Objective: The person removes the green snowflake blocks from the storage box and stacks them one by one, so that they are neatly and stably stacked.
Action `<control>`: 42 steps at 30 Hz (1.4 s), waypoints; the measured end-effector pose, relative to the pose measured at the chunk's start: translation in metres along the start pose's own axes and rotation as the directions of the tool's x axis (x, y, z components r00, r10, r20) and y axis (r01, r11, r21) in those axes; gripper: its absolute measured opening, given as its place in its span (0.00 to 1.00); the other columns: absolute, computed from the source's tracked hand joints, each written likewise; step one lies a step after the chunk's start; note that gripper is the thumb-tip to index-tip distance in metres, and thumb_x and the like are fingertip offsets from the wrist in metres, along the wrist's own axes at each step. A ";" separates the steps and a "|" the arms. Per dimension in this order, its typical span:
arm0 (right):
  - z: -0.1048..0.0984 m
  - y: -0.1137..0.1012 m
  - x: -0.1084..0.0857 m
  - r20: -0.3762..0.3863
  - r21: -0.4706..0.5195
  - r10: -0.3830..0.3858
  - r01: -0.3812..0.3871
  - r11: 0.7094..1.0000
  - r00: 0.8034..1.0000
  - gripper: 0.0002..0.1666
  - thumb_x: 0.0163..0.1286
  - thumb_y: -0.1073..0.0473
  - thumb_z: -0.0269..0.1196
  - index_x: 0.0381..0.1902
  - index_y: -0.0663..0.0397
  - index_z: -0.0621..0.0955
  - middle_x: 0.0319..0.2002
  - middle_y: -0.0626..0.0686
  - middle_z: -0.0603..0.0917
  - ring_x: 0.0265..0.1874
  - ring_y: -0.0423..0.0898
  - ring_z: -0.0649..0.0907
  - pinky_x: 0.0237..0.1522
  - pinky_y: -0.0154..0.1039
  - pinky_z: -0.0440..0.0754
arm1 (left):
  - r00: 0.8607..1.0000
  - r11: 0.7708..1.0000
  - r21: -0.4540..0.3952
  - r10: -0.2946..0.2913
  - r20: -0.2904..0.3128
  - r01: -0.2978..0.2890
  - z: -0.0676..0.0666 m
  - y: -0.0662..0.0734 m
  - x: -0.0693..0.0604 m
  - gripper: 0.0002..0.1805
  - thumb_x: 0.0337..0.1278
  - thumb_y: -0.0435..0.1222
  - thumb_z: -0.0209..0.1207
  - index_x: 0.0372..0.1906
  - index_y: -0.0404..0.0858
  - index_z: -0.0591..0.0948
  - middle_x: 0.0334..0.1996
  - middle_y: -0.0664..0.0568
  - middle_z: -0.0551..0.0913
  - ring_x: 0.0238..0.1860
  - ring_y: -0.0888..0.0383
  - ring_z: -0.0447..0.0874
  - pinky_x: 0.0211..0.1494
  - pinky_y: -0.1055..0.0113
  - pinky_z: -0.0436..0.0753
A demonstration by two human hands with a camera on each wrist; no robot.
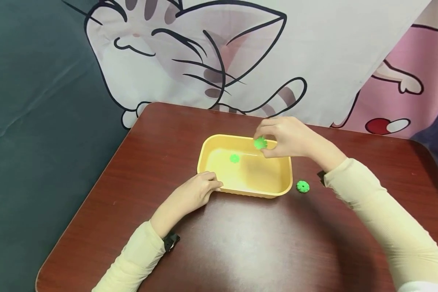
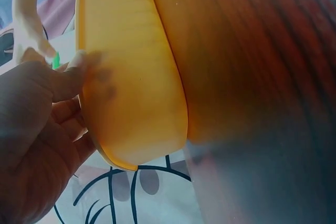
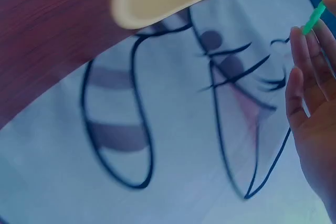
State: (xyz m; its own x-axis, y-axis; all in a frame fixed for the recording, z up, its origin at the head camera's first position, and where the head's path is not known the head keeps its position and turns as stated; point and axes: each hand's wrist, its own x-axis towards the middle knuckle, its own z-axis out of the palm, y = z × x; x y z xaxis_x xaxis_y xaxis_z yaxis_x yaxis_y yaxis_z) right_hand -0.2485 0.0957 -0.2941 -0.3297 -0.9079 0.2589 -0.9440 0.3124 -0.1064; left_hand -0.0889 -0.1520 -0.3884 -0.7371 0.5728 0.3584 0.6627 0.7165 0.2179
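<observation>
A yellow rectangular bin (image 1: pixel 255 193) stands on the table. My left hand (image 1: pixel 195 192) grips its near left rim, and in the left wrist view the thumb lies against the bin's outer wall (image 2: pixel 139 77). Between thumb and fingers my right hand (image 1: pixel 288 137) pinches a green notched disc (image 1: pixel 260 143), above the bin's far right part. The right wrist view shows that held disc (image 3: pixel 313 19) edge-on at the fingertips. A second green disc (image 1: pixel 235 158) is inside the bin. Another green notched disc (image 1: pixel 302 186), with a small hole in its middle, lies on the table right of the bin.
The reddish-brown table (image 1: pixel 138 162) has rounded corners. Behind it hangs a cloth (image 1: pixel 314 48) printed with a cartoon cat, and a dark green cloth (image 1: pixel 33 121) is on the left. Each wrist wears a dark strap.
</observation>
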 end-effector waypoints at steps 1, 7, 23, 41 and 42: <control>-0.001 0.002 -0.007 -0.008 0.013 0.022 -0.022 1.000 1.000 0.12 0.47 0.53 0.65 0.34 0.41 0.83 0.35 0.37 0.80 0.29 0.36 0.78 0.30 0.37 0.75 | 1.000 1.000 -0.004 -0.001 -0.002 0.001 0.000 0.000 -0.001 0.03 0.55 0.30 0.61 0.33 0.37 0.84 0.24 0.52 0.75 0.28 0.58 0.76 0.34 0.71 0.77; -0.002 0.012 -0.050 -0.012 0.070 0.173 -0.172 0.983 0.985 0.12 0.48 0.55 0.68 0.34 0.42 0.82 0.34 0.36 0.79 0.34 0.33 0.77 0.34 0.36 0.76 | 1.000 1.000 0.001 -0.002 -0.015 0.002 -0.002 -0.001 0.000 0.02 0.54 0.30 0.62 0.32 0.38 0.84 0.24 0.52 0.75 0.28 0.58 0.76 0.34 0.71 0.77; 0.022 0.021 -0.128 0.050 0.112 0.331 -0.335 0.936 0.942 0.17 0.46 0.58 0.72 0.37 0.42 0.83 0.34 0.34 0.79 0.32 0.34 0.78 0.36 0.38 0.79 | 1.000 1.000 -0.009 0.004 -0.007 -0.004 -0.003 0.001 -0.001 0.02 0.56 0.31 0.61 0.32 0.38 0.83 0.24 0.52 0.74 0.27 0.58 0.75 0.33 0.71 0.77; 0.057 0.020 -0.157 0.173 0.060 0.337 -0.352 0.934 0.925 0.15 0.47 0.54 0.71 0.36 0.40 0.83 0.33 0.37 0.79 0.30 0.37 0.78 0.33 0.40 0.77 | 1.000 1.000 -0.007 -0.002 0.004 0.002 -0.001 0.000 -0.001 0.03 0.53 0.29 0.62 0.33 0.37 0.84 0.25 0.51 0.76 0.29 0.57 0.76 0.35 0.70 0.78; 0.058 0.020 -0.157 0.173 0.060 0.331 -0.346 0.936 0.928 0.15 0.47 0.55 0.71 0.36 0.40 0.83 0.33 0.37 0.79 0.29 0.37 0.78 0.32 0.40 0.77 | 1.000 1.000 -0.009 -0.004 0.005 0.004 -0.001 0.000 -0.001 0.03 0.53 0.28 0.62 0.33 0.36 0.84 0.25 0.51 0.76 0.29 0.57 0.76 0.35 0.70 0.78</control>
State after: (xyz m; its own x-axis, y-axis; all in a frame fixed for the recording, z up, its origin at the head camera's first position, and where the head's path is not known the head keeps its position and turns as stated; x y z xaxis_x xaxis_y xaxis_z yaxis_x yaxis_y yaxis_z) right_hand -0.2144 0.2285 -0.3927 -0.6159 -0.7869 0.0392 -0.7690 0.5896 -0.2469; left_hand -0.0882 -0.1529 -0.3883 -0.7403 0.5718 0.3535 0.6609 0.7153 0.2270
